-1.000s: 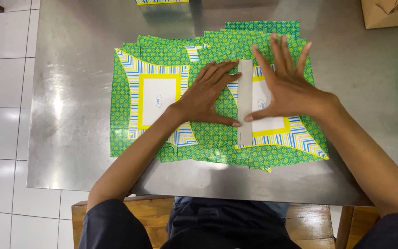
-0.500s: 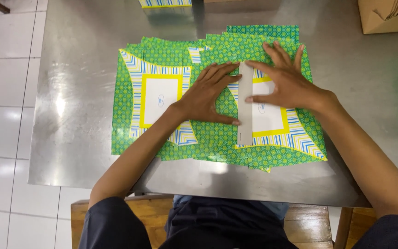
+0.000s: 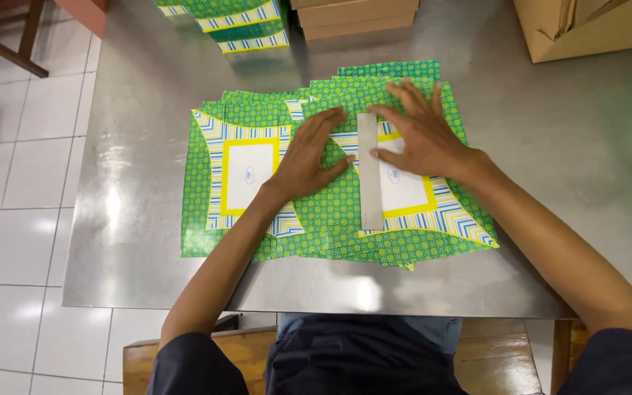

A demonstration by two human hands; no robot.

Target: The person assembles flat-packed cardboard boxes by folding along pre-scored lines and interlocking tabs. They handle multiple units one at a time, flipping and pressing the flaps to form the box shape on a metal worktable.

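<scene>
A pile of flat green patterned cardboard sheets point(image 3: 330, 212) with yellow-bordered white panels lies spread on a steel table point(image 3: 572, 183). My left hand point(image 3: 309, 157) presses flat on the green middle of the top sheet, fingers together and pointing up-right. My right hand point(image 3: 418, 132) lies flat on the right half, fingers spread, its thumb and fingertips against a long grey metal ruler point(image 3: 369, 172) that stands lengthwise across the sheet between my two hands.
A stack of folded green and striped boxes point(image 3: 235, 20) sits at the table's far edge, beside a brown carton point(image 3: 352, 14). Another brown cardboard box point(image 3: 587, 25) stands far right. White tiled floor lies left, a wooden bench point(image 3: 184, 358) below.
My right hand has closed its fingers a little and slid down toward the ruler. The camera has shifted, showing more of the table's far edge. My left hand stays pressed in place.
</scene>
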